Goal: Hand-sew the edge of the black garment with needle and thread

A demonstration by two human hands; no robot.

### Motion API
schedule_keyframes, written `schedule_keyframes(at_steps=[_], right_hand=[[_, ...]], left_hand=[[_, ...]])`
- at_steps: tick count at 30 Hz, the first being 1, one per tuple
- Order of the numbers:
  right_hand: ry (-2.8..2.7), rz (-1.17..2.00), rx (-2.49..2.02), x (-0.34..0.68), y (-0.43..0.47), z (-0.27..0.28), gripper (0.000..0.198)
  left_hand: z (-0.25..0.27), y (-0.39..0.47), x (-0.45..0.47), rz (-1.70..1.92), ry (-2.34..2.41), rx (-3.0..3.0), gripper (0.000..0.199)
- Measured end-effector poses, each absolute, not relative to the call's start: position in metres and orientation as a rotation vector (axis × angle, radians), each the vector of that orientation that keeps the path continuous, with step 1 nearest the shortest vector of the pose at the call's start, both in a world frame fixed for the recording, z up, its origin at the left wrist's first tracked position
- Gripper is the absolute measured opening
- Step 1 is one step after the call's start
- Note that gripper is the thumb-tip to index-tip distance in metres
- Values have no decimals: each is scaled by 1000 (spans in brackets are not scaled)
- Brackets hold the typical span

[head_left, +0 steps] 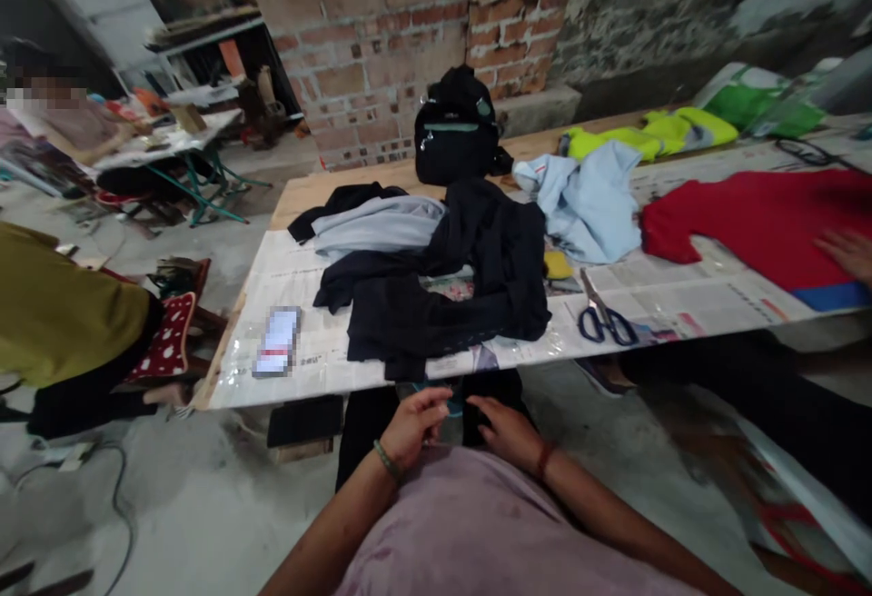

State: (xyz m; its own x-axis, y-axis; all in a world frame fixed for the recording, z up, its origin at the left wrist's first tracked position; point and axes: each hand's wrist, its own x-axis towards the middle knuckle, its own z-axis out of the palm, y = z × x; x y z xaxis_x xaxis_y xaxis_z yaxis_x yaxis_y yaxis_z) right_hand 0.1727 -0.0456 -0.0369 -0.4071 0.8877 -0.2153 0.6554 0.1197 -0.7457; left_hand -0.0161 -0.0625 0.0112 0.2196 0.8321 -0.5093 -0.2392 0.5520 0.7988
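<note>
My left hand [415, 425] is in front of my lap, below the table's near edge, its fingers curled and the thumb against them; anything pinched there is too small to make out. Facing it, my right hand [510, 431] has its fingers stretched and apart, with nothing visible in them. A little gap separates the two hands. Just beyond them, a black garment [415, 319] lies bunched on the table, its lower edge hanging over the side. A grey cloth [381, 225] rests within the dark folds. Right of the garment lie dark-handled scissors [605, 319], partly spread.
Newspaper covers the table [252, 278]. On it are a phone [278, 342], a yellow object [557, 265], light blue cloth [589, 201] and a red garment [756, 223] under another person's hand [848, 253]. A black backpack [456, 137] stands behind. Other people sit at left.
</note>
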Motion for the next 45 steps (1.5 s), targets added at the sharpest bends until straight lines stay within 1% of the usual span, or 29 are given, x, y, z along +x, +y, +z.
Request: schedule_keyframes(at_steps=[2,3,5,7,10,13,18,21,23,25,27,30,34,39,45], right_hand=[[-1883,1323,-1506,168,-44,-31,28],[-1761,1404,-1486,166,-42,-26,26],[-1579,1527,-1415,160,-37,-15,27],[-1545,1551,-1305,153,-32,-5,26],[-1620,1413,-1209,143,-25,5,18],[-1651,1265,-1203,135,-19,6,14],[-1723,1292,-1200,128,6,10,18],[-1896,1085,-1163,125,31,17,17],[-1953,900,-1203,121,49,22,18],[-2016,745,-1222,115,65,24,19],[-2104,632,-1229,106,75,23,20],[-2261,530,-1290,94,82,16,20],[-2382,508,-1375,86,86,3,17],[-2336,599,-1423,88,93,-4,17],[-2202,669,-1406,89,93,-13,15]], left_hand=[[8,-61,-15,808,1163,673,35],[7,-61,-14,805,1178,688,34],[6,-59,-11,804,1195,730,32],[6,-58,-8,815,1211,776,32],[8,-56,-5,843,1246,814,30],[8,-54,-7,866,1295,818,27],[1,-44,-13,917,1346,881,21],[-1,-32,-20,948,1475,1000,17],[-1,-23,-28,1056,1609,1205,24],[-3,-15,-39,1126,1683,1502,37],[-7,-9,-50,1041,1720,1713,45],[-16,-3,-60,825,1797,1816,45],[-26,0,-62,753,1850,1836,44],[-29,-1,-62,814,1819,1831,45],[-29,-1,-62,705,1849,1907,44]])
